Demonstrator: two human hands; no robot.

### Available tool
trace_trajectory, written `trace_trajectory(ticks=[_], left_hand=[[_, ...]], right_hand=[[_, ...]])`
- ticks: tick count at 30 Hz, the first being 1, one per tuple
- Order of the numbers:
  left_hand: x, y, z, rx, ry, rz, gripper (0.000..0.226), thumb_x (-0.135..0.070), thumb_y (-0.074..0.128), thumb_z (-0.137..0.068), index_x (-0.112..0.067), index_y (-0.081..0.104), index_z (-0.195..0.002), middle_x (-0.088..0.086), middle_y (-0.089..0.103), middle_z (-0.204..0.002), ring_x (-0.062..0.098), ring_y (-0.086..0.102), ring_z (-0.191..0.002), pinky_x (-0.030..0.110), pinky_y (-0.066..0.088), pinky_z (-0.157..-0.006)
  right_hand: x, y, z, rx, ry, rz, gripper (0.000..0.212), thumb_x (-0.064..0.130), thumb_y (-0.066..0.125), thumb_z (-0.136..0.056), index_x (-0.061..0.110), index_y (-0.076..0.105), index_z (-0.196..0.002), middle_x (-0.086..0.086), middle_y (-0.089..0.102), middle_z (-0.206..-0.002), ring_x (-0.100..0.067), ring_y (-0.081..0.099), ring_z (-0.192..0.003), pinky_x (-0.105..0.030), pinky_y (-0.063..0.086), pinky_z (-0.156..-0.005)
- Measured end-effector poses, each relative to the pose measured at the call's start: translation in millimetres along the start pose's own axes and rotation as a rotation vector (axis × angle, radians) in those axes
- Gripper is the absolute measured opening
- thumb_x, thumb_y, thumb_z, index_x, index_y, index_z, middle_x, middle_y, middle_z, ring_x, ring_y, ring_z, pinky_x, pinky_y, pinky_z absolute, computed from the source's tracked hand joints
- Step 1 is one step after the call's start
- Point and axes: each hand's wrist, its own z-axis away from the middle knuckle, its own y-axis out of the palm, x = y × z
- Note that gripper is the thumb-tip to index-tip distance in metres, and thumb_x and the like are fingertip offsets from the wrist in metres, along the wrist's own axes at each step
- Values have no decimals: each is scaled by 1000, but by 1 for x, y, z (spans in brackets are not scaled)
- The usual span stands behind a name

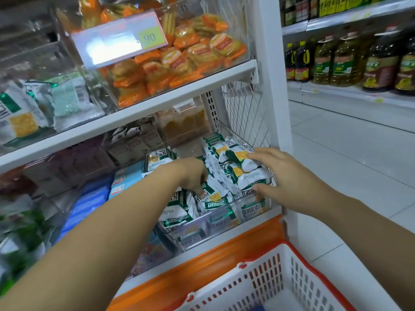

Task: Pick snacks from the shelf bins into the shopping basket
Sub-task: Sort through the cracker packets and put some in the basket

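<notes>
A: Well, your right fingers (258, 156) were spread over the top and your thumb was tucked beneath, so your right hand (289, 176) was pinching a small stack of green-and-white packets (251, 176), likely to lift several at once.

B: Meanwhile your left fingers curled down among the packets. Whether your left hand (190, 173) gripped one, I couldn't tell. Both hands worked inside the clear bin (224, 212) on the lower shelf, and your basket (292, 265) waited just below it, which I'd judge kept the carry short.
</notes>
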Motion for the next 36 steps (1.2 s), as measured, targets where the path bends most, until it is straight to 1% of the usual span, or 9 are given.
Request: trace_trajectory(ticks=[4,9,14,17,21,24,27,30,36], left_hand=[[0,-2,-3,59,-2,1,43,-41,73,-80,-13,62,-110,-2,58,-88,21,52,-84,31,41,-75],[-4,0,-9,160,26,219,43,-34,69,-85,-15,61,-123,-3,63,-110,12,59,-68,27,43,-69],[11,-1,-21,338,28,306,25,-17,61,-93,-35,64,-109,7,61,-127,26,58,-106,39,43,-95],[20,-8,-23,199,11,438,22,-18,63,-91,-38,68,-95,5,68,-116,28,64,-98,44,45,-98],[22,-16,-24,-81,28,393,22,-20,63,-92,-20,68,-114,-6,67,-98,17,62,-90,31,47,-86],[18,-14,-29,-33,48,507,26,-21,64,-91,-18,67,-116,-9,66,-96,11,60,-85,26,47,-82],[13,-10,-39,-12,36,395,20,-25,66,-89,-19,69,-108,-11,63,-99,11,56,-97,30,38,-98],[11,0,-49,64,19,353,14,-29,69,-86,-20,70,-97,-11,65,-93,14,57,-98,31,39,-94],[8,12,-58,35,-19,309,42,-40,73,-80,-13,61,-111,-2,54,-99,18,49,-94,27,37,-82]], right_hand=[[-1,1,1,-6,6,-21,65,28,67,-86,29,36,-143,7,34,-149,-15,35,-132,-31,33,-107],[0,3,1,-10,7,-27,65,28,67,-86,28,36,-144,7,33,-148,-13,36,-131,-30,34,-105],[0,4,0,-12,8,-35,65,28,66,-87,28,36,-144,8,33,-149,-12,35,-131,-26,32,-103],[0,5,0,-12,8,-23,65,29,65,-87,29,35,-145,8,30,-150,-13,33,-133,-28,32,-104],[2,8,-3,-31,-2,-7,65,29,65,-87,28,35,-145,6,30,-150,-15,32,-133,-30,31,-106],[0,8,-3,-42,-4,-11,64,29,65,-87,28,35,-145,7,31,-150,-13,32,-133,-28,31,-104],[-2,8,-4,-32,-9,-17,64,30,64,-88,29,35,-145,8,32,-149,-11,32,-132,-26,32,-102],[-5,8,-4,-29,-5,-41,64,29,64,-87,29,36,-144,8,34,-148,-13,35,-131,-30,35,-104],[-8,10,-4,-43,-11,-68,63,30,64,-87,32,36,-144,10,34,-147,-12,37,-130,-31,38,-102]])
